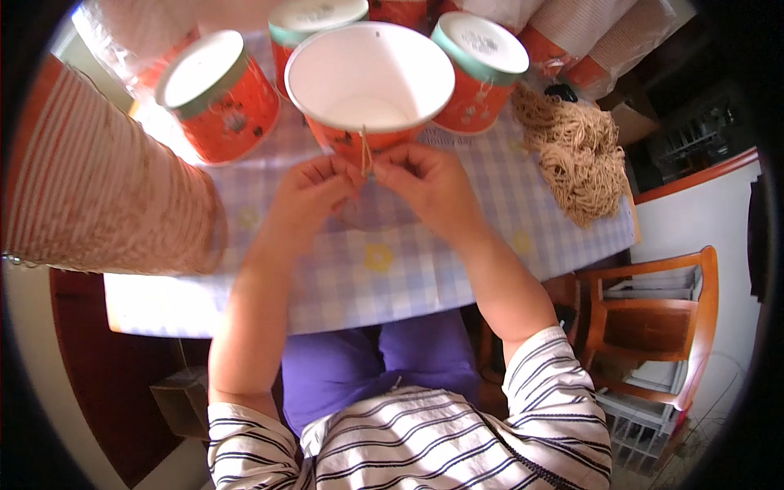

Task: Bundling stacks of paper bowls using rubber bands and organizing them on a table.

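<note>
Head view: an open, round orange-red bucket (pixel 370 86) with a smooth white inside was on the surface (pixel 457 273), straight ahead of the person. Its broad mouth faced up, ringed by a white rim, and its floor showed pale within; dark printed shapes marked the visible strip of outer wall. From that near wall, below the rim, hung a thin tan twine loop (pixel 365 145), its 2 strands parting slightly downward.

Both hands met at the loop's lower end. The right hand (pixel 429 184) pinched the twine between thumb and forefinger. The left hand (pixel 306 200) had its thumb and fingers bent together just beside it; whether it gripped a strand I could not tell.

Blue-and-white checked cloth with yellow flower shapes covered the surface. Around the open bucket stood 3 orange-red, green-banded buckets with white tops (pixel 224 106), 1 to the left, 1 behind and 1 to the right. A tall stack of nested, ridged rims (pixel 106 180) leaned in at far left, and a loose heap of tan twine (pixel 580 159) lay at right.
</note>
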Demonstrator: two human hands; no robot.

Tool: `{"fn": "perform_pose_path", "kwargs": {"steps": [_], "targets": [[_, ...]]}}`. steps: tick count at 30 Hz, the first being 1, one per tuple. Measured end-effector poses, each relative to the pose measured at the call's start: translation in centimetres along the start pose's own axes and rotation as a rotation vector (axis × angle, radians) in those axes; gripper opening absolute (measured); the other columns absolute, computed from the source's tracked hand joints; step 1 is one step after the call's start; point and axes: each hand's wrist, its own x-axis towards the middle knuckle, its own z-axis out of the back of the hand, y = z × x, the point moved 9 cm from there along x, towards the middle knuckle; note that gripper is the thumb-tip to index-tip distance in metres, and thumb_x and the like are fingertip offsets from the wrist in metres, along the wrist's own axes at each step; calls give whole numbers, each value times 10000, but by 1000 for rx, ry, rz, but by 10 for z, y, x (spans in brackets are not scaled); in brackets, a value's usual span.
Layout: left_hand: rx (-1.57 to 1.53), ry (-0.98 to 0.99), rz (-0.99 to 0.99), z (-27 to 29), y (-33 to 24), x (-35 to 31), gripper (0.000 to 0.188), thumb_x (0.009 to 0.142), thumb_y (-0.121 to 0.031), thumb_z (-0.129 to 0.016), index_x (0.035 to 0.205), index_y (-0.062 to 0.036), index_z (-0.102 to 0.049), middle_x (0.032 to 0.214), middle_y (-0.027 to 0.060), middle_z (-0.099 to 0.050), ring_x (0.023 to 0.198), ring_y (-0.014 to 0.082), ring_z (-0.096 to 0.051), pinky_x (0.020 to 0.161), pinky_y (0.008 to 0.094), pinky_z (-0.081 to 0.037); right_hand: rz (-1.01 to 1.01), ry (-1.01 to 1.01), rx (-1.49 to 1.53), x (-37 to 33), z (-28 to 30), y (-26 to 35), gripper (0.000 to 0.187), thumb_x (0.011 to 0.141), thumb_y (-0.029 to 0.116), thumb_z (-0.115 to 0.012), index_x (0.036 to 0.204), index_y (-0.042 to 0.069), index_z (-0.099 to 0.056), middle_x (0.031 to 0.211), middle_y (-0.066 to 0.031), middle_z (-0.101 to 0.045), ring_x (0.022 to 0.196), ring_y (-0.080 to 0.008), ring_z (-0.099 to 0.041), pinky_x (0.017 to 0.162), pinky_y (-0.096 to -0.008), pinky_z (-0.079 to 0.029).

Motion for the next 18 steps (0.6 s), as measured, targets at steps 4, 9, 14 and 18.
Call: {"fn": "perform_pose_path", "kwargs": {"steps": [4, 9, 14, 18], "targets": [[-19, 11, 22, 1, 2, 2, 70, 792, -105, -600, 841, -59, -618, 716, -24, -569, 601, 46, -440, 546, 192, -323, -65, 95, 63, 5, -7, -14, 215, 815, 210, -634, 871, 4, -665, 694, -26, -625, 615, -52, -521, 533, -229, -402], [-63, 53, 18, -9, 2, 0, 79, 793, -107, -606, 843, -46, -616, 715, -20, -559, 596, 46, -423, 538, 196, -320, -39, 138, 70, 0, -8, -11, 223, 806, 196, -635, 925, 9, -660, 750, -18, -634, 605, -59, -514, 541, -234, -417], [-83, 42, 10, -3, 5, -5, 83, 796, -113, -612, 843, -45, -618, 716, -21, -551, 604, 46, -420, 536, 195, -319, -75, 349, -362, -39, -7, 36, 186, 780, 159, -654, 917, 33, -653, 713, -20, -622, 562, -80, -517, 511, -245, -418], [-83, 48, 18, -4, 4, -4, 80, 798, -122, -615, 840, -53, -624, 720, -24, -555, 612, 45, -429, 539, 196, -322, -184, 834, -364, -106, -5, 31, 157, 799, 199, -638, 867, 58, -635, 715, -42, -599, 550, -140, -558, 511, -266, -437]]}}
